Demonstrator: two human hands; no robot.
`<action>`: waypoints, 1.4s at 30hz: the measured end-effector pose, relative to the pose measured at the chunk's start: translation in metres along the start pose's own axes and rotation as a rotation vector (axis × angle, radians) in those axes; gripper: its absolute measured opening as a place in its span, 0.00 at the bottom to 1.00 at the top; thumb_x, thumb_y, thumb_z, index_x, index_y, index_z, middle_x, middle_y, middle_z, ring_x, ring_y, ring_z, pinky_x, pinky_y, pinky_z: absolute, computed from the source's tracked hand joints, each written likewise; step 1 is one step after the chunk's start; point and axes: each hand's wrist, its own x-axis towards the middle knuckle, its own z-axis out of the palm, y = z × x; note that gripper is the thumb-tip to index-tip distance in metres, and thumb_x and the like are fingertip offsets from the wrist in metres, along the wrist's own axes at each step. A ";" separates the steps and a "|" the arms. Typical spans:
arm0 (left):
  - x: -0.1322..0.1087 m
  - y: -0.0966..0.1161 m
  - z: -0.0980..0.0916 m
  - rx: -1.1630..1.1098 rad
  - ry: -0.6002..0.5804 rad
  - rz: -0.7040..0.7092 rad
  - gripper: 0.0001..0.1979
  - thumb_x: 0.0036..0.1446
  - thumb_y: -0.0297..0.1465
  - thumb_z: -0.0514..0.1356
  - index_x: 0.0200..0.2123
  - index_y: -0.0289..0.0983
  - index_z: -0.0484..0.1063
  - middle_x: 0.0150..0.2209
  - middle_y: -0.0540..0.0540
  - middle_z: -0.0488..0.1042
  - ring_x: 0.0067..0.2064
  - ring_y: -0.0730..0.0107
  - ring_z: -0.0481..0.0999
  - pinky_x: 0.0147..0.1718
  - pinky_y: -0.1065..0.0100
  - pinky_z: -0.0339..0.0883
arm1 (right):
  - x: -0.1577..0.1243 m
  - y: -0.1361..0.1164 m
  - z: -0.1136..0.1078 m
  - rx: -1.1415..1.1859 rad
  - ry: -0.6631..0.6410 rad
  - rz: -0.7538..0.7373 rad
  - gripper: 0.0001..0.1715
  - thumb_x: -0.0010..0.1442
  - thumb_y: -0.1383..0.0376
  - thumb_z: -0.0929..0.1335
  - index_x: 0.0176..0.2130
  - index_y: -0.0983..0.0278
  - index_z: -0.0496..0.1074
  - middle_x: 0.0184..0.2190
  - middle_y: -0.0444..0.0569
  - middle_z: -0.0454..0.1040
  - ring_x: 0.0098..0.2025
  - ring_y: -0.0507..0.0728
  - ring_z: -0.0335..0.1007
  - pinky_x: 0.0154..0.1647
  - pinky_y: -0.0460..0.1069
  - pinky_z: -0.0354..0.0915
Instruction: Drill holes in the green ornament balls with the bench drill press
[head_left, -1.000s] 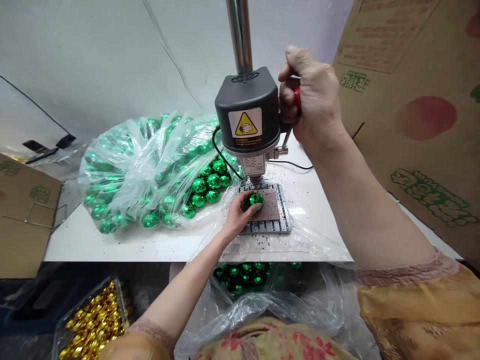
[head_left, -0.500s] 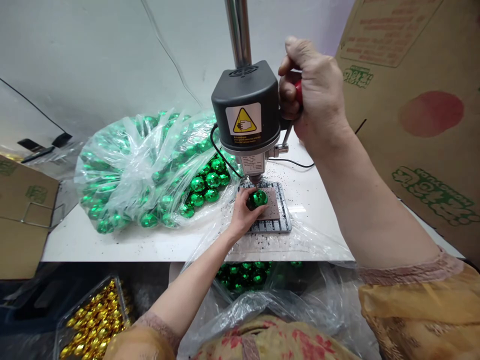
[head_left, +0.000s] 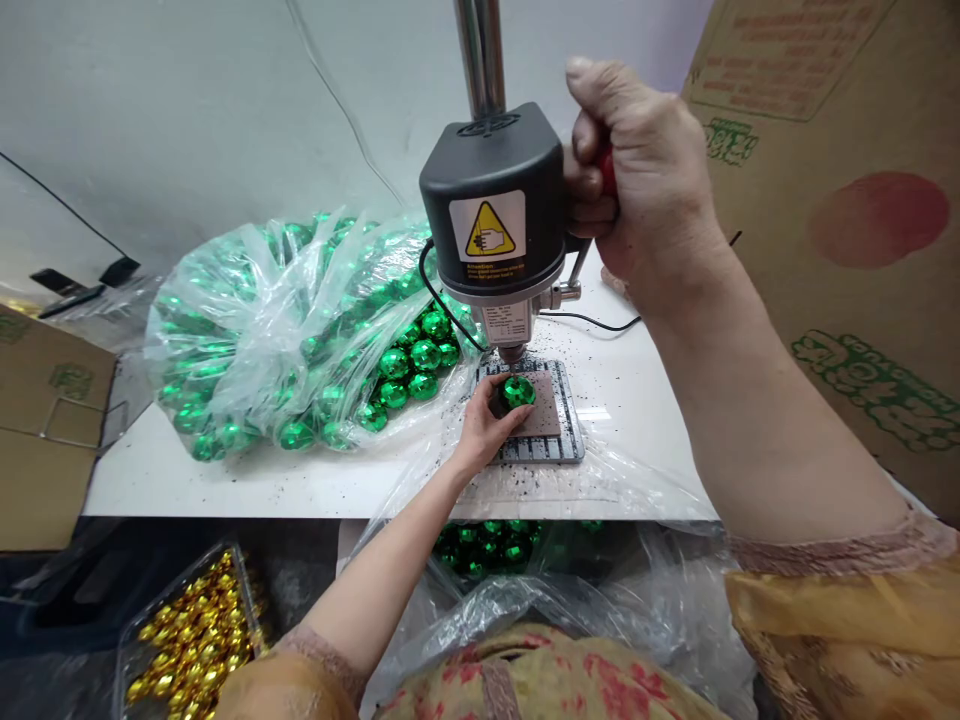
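White bench (head_left: 135, 485), littered with dark specks, stands against a pale wall (head_left: 195, 110). On it the left hand (head_left: 480, 428) holds a shiny green ball (head_left: 519, 392) between thumb and fingers; the ball sits over a brown pad (head_left: 546, 415) on the slotted base plate (head_left: 574, 440). Just beyond those fingertips hangs the chuck (head_left: 512, 354) of a drill press (head_left: 491, 190); whether its bit touches the ball is too small to tell.

Well above and to the right of the left hand, the right hand (head_left: 652, 170) is curled around the red knob (head_left: 608, 168) of the lever (head_left: 576, 272). To the left hand's left lies a clear bag (head_left: 247, 300) of more green balls; a tall carton (head_left: 862, 310) stands to the right hand's right.

As I judge it, the round ball could roll or spin if the pinch is loose or the bit meets it off-centre. With fingertips so near the chuck, a slip could bring the bit against them, and loose specks could shift the pad.
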 end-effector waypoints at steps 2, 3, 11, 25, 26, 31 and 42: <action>0.000 0.000 -0.001 0.016 -0.013 0.012 0.28 0.50 0.39 0.74 0.52 0.39 0.72 0.50 0.42 0.78 0.52 0.54 0.78 0.55 0.54 0.70 | -0.002 -0.001 0.000 0.085 0.009 0.099 0.33 0.72 0.60 0.60 0.16 0.61 0.54 0.08 0.36 0.52 0.09 0.45 0.39 0.12 0.47 0.32; 0.000 0.000 -0.002 0.020 -0.018 0.018 0.28 0.50 0.39 0.74 0.52 0.39 0.72 0.50 0.42 0.78 0.52 0.54 0.77 0.55 0.54 0.70 | -0.003 -0.002 0.001 0.100 0.023 0.121 0.34 0.72 0.60 0.60 0.15 0.61 0.53 0.07 0.36 0.51 0.10 0.45 0.39 0.13 0.48 0.31; -0.001 -0.003 -0.003 0.056 -0.048 0.049 0.27 0.53 0.40 0.72 0.54 0.38 0.70 0.51 0.41 0.77 0.53 0.53 0.77 0.55 0.54 0.69 | -0.033 0.000 0.006 0.193 0.055 -0.144 0.35 0.68 0.68 0.63 0.11 0.60 0.54 0.07 0.38 0.49 0.09 0.47 0.41 0.14 0.50 0.32; -0.002 -0.011 -0.003 0.038 -0.051 0.078 0.27 0.54 0.39 0.73 0.54 0.40 0.70 0.51 0.42 0.76 0.53 0.54 0.75 0.55 0.56 0.68 | -0.097 0.043 -0.004 -0.022 0.088 -0.601 0.33 0.64 0.62 0.70 0.15 0.62 0.54 0.12 0.39 0.48 0.15 0.46 0.46 0.20 0.51 0.40; -0.002 -0.011 -0.003 0.045 -0.050 0.088 0.27 0.55 0.39 0.72 0.55 0.40 0.70 0.51 0.42 0.75 0.53 0.55 0.75 0.55 0.56 0.68 | -0.096 0.046 -0.005 -0.011 0.080 -0.632 0.33 0.64 0.62 0.70 0.15 0.63 0.53 0.12 0.39 0.48 0.15 0.46 0.46 0.20 0.50 0.39; -0.003 -0.012 -0.003 0.073 -0.057 0.132 0.26 0.56 0.40 0.72 0.55 0.40 0.70 0.51 0.42 0.76 0.53 0.56 0.75 0.55 0.56 0.69 | -0.098 0.053 -0.007 -0.022 0.079 -0.703 0.32 0.65 0.66 0.69 0.16 0.64 0.50 0.13 0.39 0.47 0.15 0.45 0.45 0.21 0.50 0.39; -0.003 -0.008 -0.003 0.040 -0.074 0.112 0.25 0.57 0.39 0.71 0.54 0.40 0.70 0.50 0.42 0.76 0.52 0.56 0.75 0.54 0.56 0.68 | -0.104 0.063 -0.013 -0.157 0.056 -0.809 0.29 0.63 0.70 0.67 0.18 0.63 0.49 0.15 0.39 0.47 0.16 0.45 0.48 0.20 0.49 0.45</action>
